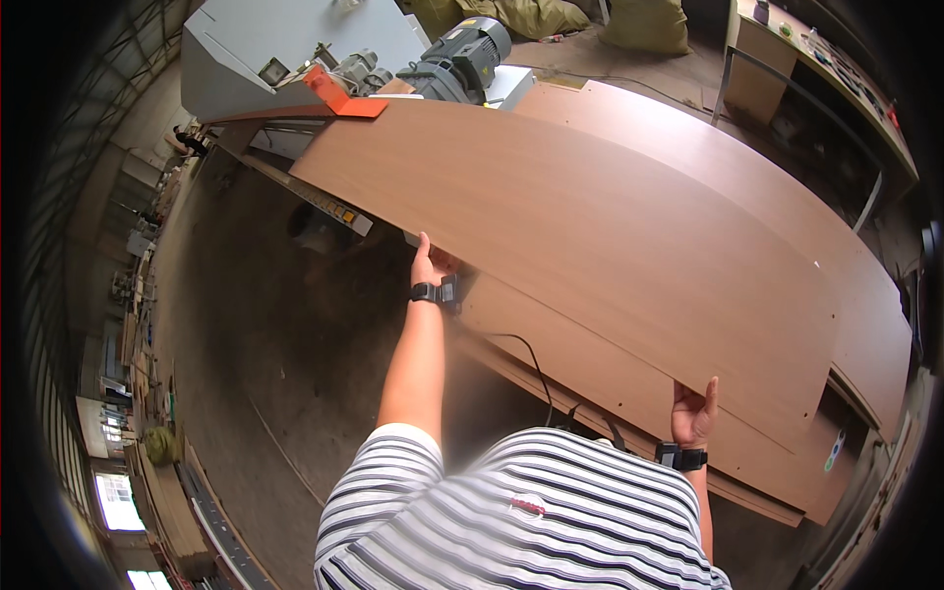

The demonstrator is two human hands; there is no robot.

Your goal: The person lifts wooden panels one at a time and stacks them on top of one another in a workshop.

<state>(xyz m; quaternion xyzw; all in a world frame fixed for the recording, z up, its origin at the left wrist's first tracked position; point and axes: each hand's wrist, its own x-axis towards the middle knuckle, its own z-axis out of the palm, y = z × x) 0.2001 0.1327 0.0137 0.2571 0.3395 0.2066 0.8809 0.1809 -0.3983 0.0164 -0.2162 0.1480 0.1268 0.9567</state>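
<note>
A long brown wood-grain board (590,226) lies across the view in front of me. My left hand (434,259) grips its near edge, the thumb pointing up beside the edge and the fingers mostly hidden beneath. Farther right, my right hand (695,413) holds the same edge, with its thumb raised and its other fingers tucked partly out of sight. The board's far left end reaches an orange metal guard (339,95) on a machine. Below its near edge lie more brown boards (560,339), stacked. Each wrist wears a black strapped device.
A pale grey machine body (285,44) and a dark motor (460,57) stand behind the board's left end. Another brown board (669,118) lies beyond. At the far right stands a workbench (816,79) with small items. A black cable (531,354) hangs near my torso.
</note>
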